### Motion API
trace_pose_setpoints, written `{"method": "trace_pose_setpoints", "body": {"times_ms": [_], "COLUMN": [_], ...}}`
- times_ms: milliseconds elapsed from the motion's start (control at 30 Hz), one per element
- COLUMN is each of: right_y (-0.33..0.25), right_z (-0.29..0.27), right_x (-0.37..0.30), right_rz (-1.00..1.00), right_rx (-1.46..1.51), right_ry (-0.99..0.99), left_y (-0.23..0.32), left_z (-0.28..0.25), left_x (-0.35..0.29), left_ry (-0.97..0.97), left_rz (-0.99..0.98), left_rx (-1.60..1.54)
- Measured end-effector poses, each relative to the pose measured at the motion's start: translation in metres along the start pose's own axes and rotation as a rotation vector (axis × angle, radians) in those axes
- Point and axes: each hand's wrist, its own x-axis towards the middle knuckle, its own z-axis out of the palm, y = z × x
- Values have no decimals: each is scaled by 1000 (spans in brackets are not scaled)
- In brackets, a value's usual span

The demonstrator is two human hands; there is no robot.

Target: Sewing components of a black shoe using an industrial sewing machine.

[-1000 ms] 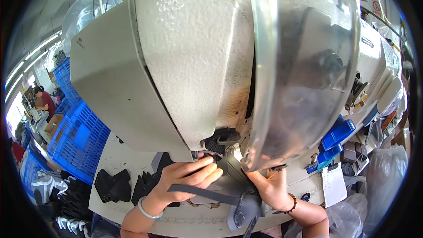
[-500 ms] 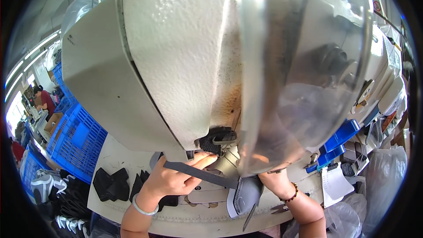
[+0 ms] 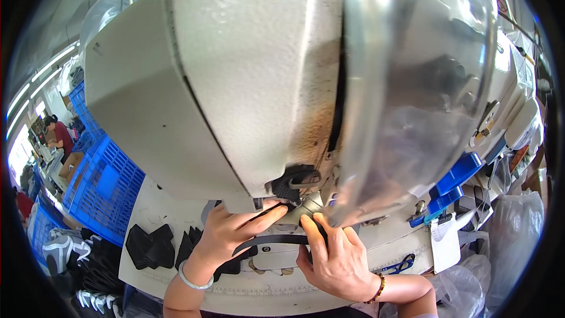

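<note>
A large off-white sewing machine head (image 3: pixel 247 94) fills the view above my hands. My left hand (image 3: pixel 226 235) is closed, with a narrow dark strip (image 3: pixel 276 239) running between its thumb and fingers. Its fingertips reach in under the machine head, beside the black part (image 3: pixel 293 181) at the needle area. From there the strip bows across to my right hand (image 3: pixel 336 262), whose fingers are bent and pressed together over its other end. Both sets of fingertips are close together at the metal bed. Whatever lies under them is mostly hidden.
A clear shield (image 3: pixel 406 112) hangs at the right. Folded black pieces (image 3: pixel 150 247) lie on the table (image 3: pixel 176 294) at the left. Blue-handled scissors (image 3: pixel 401 265), a white tag (image 3: pixel 445 246) and a blue holder (image 3: pixel 456 176) are right. A blue crate (image 3: pixel 106 179) stands left.
My right hand has moved left from behind the shield to beside my left hand. The grey shoe piece below it is out of sight. The strip now bows between both hands.
</note>
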Motion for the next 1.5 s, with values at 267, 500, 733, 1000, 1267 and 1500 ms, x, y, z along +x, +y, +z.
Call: {"method": "trace_pose_setpoints", "body": {"times_ms": [267, 500, 733, 1000, 1267, 1500], "right_y": [4, 27, 38, 80, 94, 87], "right_z": [-1, -10, -6, 9, 21, 5], "right_x": [2, 0, -2, 9, 19, 13], "right_rz": [26, -6, -50, -73, -115, -242], "right_rx": [100, 143, 120, 357, 500, 137], "right_ry": [48, 45, 94, 116, 156, 132], "left_y": [6, 28, 30, 68, 65, 18], "left_z": [-9, -18, -22, -17, -21, -38], "left_x": [1, 8, 9, 14, 11, 15], "left_ry": [-111, -156, -181, -232, -187, -458], "left_rz": [-62, 58, 120, 146, 121, -7], "left_rx": [-34, 272, 328, 544, 435, -64]}}
